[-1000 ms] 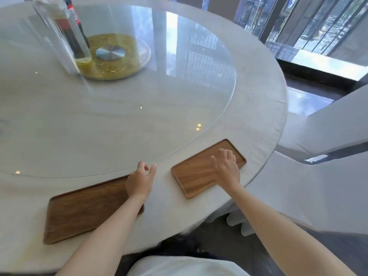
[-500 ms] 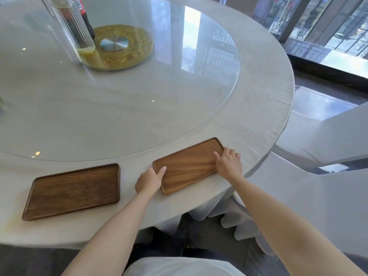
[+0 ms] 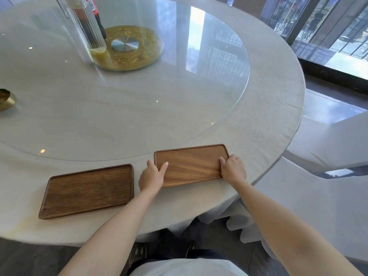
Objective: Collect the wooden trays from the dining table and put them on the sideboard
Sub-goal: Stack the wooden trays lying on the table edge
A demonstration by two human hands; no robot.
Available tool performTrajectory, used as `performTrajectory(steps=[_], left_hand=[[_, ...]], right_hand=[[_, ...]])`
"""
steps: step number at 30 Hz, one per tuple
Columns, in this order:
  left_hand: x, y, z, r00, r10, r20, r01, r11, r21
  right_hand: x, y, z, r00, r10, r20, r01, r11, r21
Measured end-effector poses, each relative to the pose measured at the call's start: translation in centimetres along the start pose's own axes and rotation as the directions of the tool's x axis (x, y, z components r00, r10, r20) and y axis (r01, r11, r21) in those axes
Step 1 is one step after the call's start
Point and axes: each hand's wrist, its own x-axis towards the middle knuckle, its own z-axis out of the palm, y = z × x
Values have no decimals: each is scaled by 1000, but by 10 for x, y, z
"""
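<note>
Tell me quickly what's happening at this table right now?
A person is clearing wooden trays. The left hand and right hand grip opposite short ends of the lighter tray, which lies on the dining table near its edge. The darker tray lies untouched beside it. No sideboard is in view.

Windows [image 3: 328,26] at my two o'clock throw daylight on the dark floor [image 3: 322,92]; white-covered chairs [image 3: 328,144] at three.
</note>
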Motion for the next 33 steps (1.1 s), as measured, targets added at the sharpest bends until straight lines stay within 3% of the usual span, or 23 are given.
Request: performTrajectory(steps=[9, 16, 27, 33], left_hand=[[27, -80, -90, 984, 75, -161, -72, 997, 23], [45, -173, -157, 978, -6, -207, 29, 994, 106], [41, -243, -173, 999, -54, 1, 52, 953, 297], [39, -248, -170, 999, -44, 27, 34, 949, 312]], right_hand=[[-37, -93, 30, 994, -107, -4, 107, 988, 115], [-79, -174, 78, 971, -229, 67, 216, 963, 159], [-116, -196, 131, 957, -258, 133, 252, 966, 60], [-127, -191, 137, 958, -255, 135, 255, 967, 12]])
